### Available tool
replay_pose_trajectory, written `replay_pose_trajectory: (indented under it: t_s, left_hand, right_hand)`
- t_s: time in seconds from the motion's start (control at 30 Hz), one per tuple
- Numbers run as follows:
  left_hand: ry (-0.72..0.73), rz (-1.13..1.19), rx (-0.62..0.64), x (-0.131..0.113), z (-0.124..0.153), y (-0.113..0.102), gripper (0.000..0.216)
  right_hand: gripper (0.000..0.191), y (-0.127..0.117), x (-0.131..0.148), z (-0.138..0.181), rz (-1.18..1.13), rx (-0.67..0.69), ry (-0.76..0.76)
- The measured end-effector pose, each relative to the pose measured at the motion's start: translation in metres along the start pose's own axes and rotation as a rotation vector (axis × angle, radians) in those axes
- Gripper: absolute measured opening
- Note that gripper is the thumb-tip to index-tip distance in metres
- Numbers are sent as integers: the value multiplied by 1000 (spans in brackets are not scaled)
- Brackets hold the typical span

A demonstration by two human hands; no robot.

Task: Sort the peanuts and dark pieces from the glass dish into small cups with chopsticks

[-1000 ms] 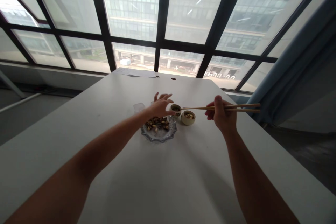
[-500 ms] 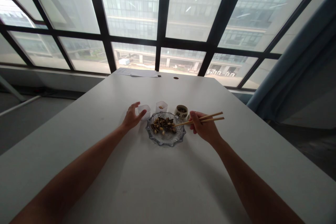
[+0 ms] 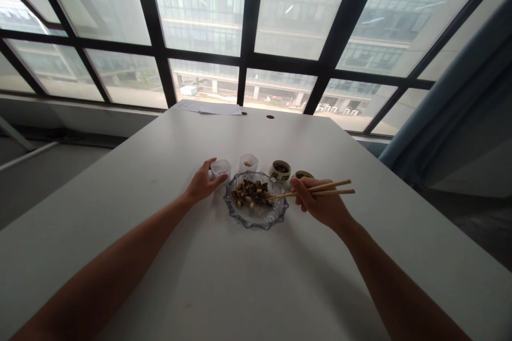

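Against the near left cup, a small translucent plastic cup [image 3: 221, 167], my left hand [image 3: 202, 182] has its thumb in front and its fingers behind. A pair of wooden chopsticks [image 3: 335, 186] is held in my right hand [image 3: 318, 200]. Their tips touch the dark, dried pieces and pale nut-like bits [image 3: 251, 193] heaped in a scalloped glass dish [image 3: 256, 224]. Behind the dish stands a second translucent cup [image 3: 248, 162] with a few small bits inside. A patterned ceramic cup [image 3: 279, 171] with dark contents is to its right, and another ceramic cup [image 3: 304, 174] is partly hidden by my right hand.
Everything stands on a white table [image 3: 224, 277]. Sheets of paper [image 3: 212, 108] lie at its far end, near two round holes. Large windows with dark frames rise beyond, and a blue curtain [image 3: 444, 96] hangs at the right.
My left hand's fingers have closed in around the near left plastic cup. The chopstick tips stay among the dried pieces. The view has shifted slightly, showing more of the second ceramic cup.
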State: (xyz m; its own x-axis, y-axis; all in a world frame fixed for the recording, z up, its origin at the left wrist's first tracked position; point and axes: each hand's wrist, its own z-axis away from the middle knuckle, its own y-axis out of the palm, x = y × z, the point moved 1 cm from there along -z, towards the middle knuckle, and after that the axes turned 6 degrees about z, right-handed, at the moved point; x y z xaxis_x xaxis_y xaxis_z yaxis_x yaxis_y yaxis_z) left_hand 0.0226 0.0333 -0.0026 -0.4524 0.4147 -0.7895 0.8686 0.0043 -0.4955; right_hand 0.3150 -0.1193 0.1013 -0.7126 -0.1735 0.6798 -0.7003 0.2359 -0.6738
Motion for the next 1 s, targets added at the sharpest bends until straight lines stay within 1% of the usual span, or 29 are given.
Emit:
replay_pose_trajectory:
  t_s: [0.1, 0.23, 0.3, 0.47, 0.53, 0.63, 0.7, 0.87, 0.93, 1.0]
  left_hand:
    - [2, -3, 0, 0, 0, 0, 82]
    - [9, 1, -4, 0, 1, 0, 79]
    - [9, 9, -4, -1, 1, -1, 78]
    - [31, 48, -20, -1, 1, -1, 75]
    - [72, 58, -41, -2, 2, 0, 72]
    - [122, 59, -60, -3, 2, 0, 68]
    - [116, 57, -60, -3, 2, 0, 68]
    - [37, 29, -29, 4, 1, 0, 72]
    - [46, -12, -45, 2, 0, -3, 79]
    - [97, -88, -98, -9, -2, -6, 84]
  right_hand:
    - [59, 1, 2, 1, 23, 18, -26]
    - [57, 2, -5, -1, -75, -13, -12]
    - [58, 1, -12, -3, -167, -66, 29]
    - [64, -3, -31, -14, -376, -224, 203]
    - [64, -4, -37, -17, -470, -264, 236]
    - [63, -4, -44, -20, -560, -282, 255]
    - [62, -3, -46, -20, -577, -278, 257]
    - [61, -4, -45, -18, -584, -275, 257]
    - [62, -7, -43, -19, -581, -280, 248]
    - [62, -12, -41, -20, -560, -321, 232]
